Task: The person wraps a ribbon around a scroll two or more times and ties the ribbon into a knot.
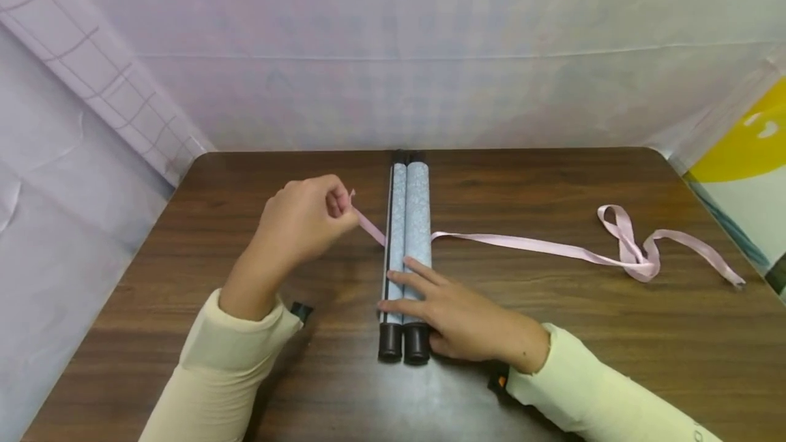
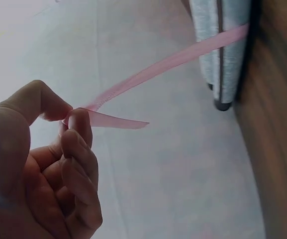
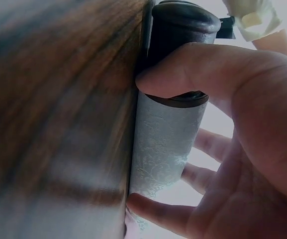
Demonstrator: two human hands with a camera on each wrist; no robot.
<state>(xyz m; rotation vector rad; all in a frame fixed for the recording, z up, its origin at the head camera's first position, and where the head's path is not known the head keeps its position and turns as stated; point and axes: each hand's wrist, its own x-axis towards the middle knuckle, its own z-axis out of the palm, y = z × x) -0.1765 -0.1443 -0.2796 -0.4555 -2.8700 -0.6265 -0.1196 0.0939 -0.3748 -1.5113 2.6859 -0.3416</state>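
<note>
Head view: two pale blue rolls (image 1: 418,210) lying side by side along the middle of the brown table (image 1: 552,333), black end caps (image 1: 417,344) at near and far ends. Pink ribbon (image 1: 528,243) out from both flanks — short stretch lifted at the left, long stretch on the table at the right, looped and twisted toward its tail. Left hand (image 1: 297,224) with thumb and fingertip pinching the ribbon, close to its short end in the left wrist view. Right hand (image 1: 460,312) spread over the rolls, fingers fairly straight, thumb against the side of a near cap. Beyond the table, a pale cloth (image 1: 399,101).

By judgement, press just enough to stop the rolls parting or turning; draw the ribbon with light, even tension, flat and untwisted — liable otherwise to slip out from one side.

Hidden: the ribbon's course between the flanks, probably beneath the rolls. Hard to make out: the firmness of the right fingertips' press, and the faint print on the cloth. Cut off: both sleeves (image 1: 221,367) at the lower edge.
</note>
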